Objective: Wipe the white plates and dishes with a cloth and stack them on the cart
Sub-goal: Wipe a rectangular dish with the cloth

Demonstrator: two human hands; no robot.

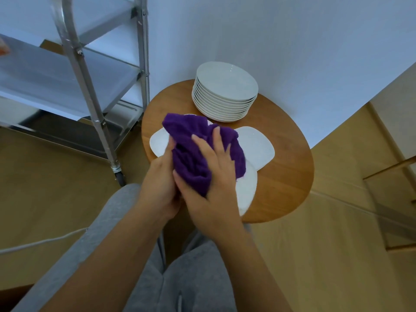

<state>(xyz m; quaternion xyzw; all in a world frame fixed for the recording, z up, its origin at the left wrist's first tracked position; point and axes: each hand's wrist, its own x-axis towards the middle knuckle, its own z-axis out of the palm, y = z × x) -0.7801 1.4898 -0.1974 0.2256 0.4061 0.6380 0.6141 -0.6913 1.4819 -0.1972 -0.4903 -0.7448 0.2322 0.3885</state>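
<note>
A purple cloth (pixel 191 143) is bunched between both hands above the round wooden table (pixel 286 176). My left hand (pixel 162 183) grips the cloth's left side from below. My right hand (pixel 211 176) lies over it, fingers spread and curled into the fabric. Under the cloth lie white squarish dishes: one (pixel 258 147) shows to the right, another edge (pixel 158 143) to the left, and a white plate (pixel 247 194) shows below my right hand. I cannot tell if either hand also holds a dish. A stack of several round white plates (pixel 225 93) stands at the table's far side.
A metal cart (pixel 74 64) with shelves and a caster (pixel 119 174) stands left of the table. A white wall runs behind. My grey-trousered legs (pixel 157 266) are in the foreground. A white cable (pixel 33 244) lies on the wooden floor at left.
</note>
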